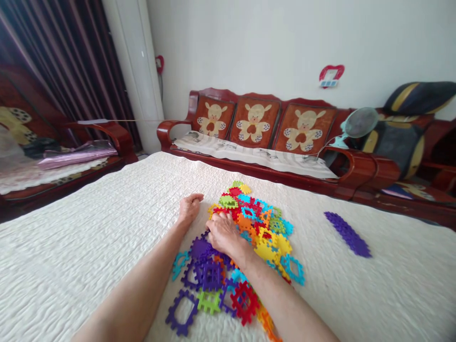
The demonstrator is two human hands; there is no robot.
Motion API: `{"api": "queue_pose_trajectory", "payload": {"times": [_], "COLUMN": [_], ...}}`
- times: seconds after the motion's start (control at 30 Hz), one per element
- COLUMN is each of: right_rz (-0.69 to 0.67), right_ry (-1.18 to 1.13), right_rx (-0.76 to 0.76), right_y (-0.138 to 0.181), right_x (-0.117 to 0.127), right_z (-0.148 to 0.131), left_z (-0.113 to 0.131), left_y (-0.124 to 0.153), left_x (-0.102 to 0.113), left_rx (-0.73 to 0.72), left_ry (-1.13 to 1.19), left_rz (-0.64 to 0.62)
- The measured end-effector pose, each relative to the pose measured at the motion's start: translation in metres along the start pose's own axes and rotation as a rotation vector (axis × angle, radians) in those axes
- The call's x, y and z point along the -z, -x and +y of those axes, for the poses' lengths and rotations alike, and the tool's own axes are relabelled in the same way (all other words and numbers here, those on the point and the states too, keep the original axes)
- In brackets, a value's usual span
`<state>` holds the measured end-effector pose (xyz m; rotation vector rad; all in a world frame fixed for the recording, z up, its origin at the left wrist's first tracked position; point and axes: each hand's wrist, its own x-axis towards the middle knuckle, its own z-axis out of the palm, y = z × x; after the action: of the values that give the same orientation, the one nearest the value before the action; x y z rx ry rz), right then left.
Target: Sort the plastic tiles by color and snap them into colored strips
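– Where are the hands?
– Both at the heap of plastic tiles (249, 223) on the white quilted cover (89, 228). The left hand (189, 207) rests loosely curled at the heap's left edge; the right hand (223, 232) lies palm down on the tiles, fingers bent, grip hidden.
– Anything apart?
– A purple strip of joined tiles (347, 233), well to the right, with the wooden sofa (263, 128) behind

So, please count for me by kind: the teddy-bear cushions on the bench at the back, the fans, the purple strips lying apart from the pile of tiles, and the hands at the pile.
Teddy-bear cushions: 3
Fan: 1
Purple strip: 1
Hands, left hand and right hand: 2
Total: 7
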<state>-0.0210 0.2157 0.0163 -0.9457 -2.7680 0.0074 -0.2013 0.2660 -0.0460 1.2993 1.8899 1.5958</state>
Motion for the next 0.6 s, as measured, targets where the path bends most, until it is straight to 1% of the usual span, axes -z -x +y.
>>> {"api": "queue_pose_trajectory", "payload": {"times": [0.07, 0.13, 0.2, 0.27, 0.37, 0.47, 0.53, 0.6], "right_rz": [0.062, 0.168, 0.286, 0.398, 0.533, 0.603, 0.584, 0.519], "right_ry": [-0.077, -0.224, -0.377, -0.468, -0.413, -0.267, -0.197, -0.194], "right_rx": [0.001, 0.01, -0.001, -0.049, -0.187, -0.324, -0.412, -0.463], "right_y": [0.003, 0.013, 0.033, 0.065, 0.129, 0.197, 0.232, 0.254], "right_x": [0.006, 0.018, 0.032, 0.044, 0.049, 0.038, 0.029, 0.022], "right_z": [0.003, 0.01, 0.025, 0.049, 0.1, 0.154, 0.178, 0.189], "left_z": [-0.001, -0.005, -0.01, -0.016, -0.024, -0.026, -0.026, -0.026], "left_y": [0.0, -0.002, -0.004, -0.006, -0.009, -0.011, -0.011, -0.011], "left_x": [0.0, -0.001, -0.003, -0.004, -0.005, -0.002, 0.0, 0.001], "left_rx": [0.002, 0.011, 0.02, 0.022, 0.017, 0.01, 0.005, -0.004], "left_ry": [-0.003, 0.003, 0.008, 0.005, -0.02, -0.072, -0.117, -0.146], "left_rz": [-0.001, 0.002, 0.006, 0.002, -0.013, -0.034, -0.049, -0.053]}}
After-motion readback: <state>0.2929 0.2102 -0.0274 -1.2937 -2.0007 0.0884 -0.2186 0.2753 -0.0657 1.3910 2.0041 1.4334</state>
